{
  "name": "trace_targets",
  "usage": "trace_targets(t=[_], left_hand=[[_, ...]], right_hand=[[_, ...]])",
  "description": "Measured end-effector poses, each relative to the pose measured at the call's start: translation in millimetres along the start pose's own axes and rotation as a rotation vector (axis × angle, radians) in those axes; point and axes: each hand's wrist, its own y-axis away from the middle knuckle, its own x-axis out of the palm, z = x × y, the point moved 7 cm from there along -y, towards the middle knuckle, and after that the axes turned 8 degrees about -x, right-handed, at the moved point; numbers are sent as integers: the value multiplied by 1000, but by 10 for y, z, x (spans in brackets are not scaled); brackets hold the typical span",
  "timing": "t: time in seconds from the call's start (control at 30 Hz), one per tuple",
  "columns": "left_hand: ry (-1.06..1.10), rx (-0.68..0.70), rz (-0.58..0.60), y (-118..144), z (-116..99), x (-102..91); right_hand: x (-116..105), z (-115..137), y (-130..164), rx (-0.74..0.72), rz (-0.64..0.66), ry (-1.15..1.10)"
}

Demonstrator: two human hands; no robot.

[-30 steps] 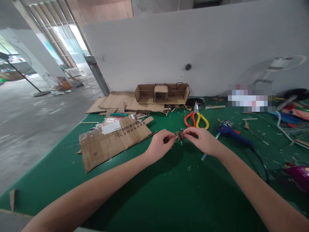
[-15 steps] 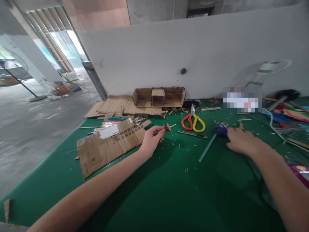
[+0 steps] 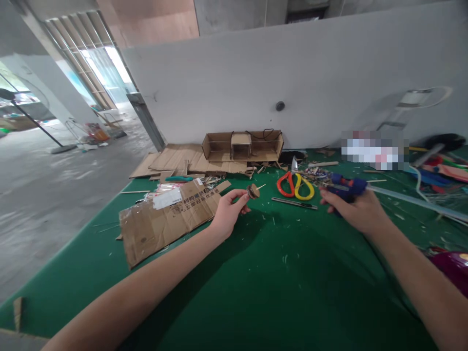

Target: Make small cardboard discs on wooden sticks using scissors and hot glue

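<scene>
Between the thumb and fingers of my left hand [image 3: 231,208] is a small round cardboard piece [image 3: 253,191] with a thin wooden stick poking out of it. My right hand [image 3: 360,210] is wrapped round a dark blue glue gun [image 3: 345,187]. A long clear glue stick [image 3: 413,197] runs out of the gun's back toward the right edge, and the nozzle points left. Scissors [image 3: 295,185] with one red and one yellow handle lie between my hands. Just in front of them rests a slim metal craft knife [image 3: 294,203].
A printed cardboard sheet [image 3: 170,222] lies left of my left hand. Against the white wall stands an open cardboard box [image 3: 242,146] with black cord. Mixed coloured scraps [image 3: 438,170] are heaped at the right, above a purple object [image 3: 451,268]. The gun's cable trails along my right forearm.
My right hand has lifted the glue gun and turned it, so the glue stick now points right instead of toward me. The left hand stays nearly still with the cardboard piece.
</scene>
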Motion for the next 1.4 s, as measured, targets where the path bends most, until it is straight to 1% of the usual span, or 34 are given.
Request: trace_targets(t=[0.03, 0.07, 0.13, 0.23, 0.33, 0.43, 0.53, 0.67, 0.87, 1.17, 1.4], left_hand=[[11, 0, -6, -5, 5, -8], [20, 3, -10, -8, 8, -13], [30, 10, -13, -10, 8, -20], [35, 12, -15, -7, 8, -23], [23, 25, -6, 1, 1, -14], [5, 37, 3, 9, -5, -3], [-8, 36, 4, 14, -4, -3], [-11, 40, 22, 16, -9, 2], [5, 43, 27, 12, -10, 6], [3, 39, 26, 17, -10, 15], [-5, 38, 39, 23, -23, 26]], right_hand=[[92, 80, 42, -9, 33, -140], [177, 160, 84, -23, 62, -219], [337, 281, 166, -37, 122, -283], [542, 381, 256, -63, 226, -186], [634, 439, 288, -140, 227, -77], [674, 466, 299, -204, 206, -10], [688, 477, 300, -226, 184, -16], [721, 471, 288, -190, 202, -54], [746, 468, 296, -186, 195, -122], [766, 449, 337, -118, 265, -224], [761, 432, 348, -123, 261, -206]])
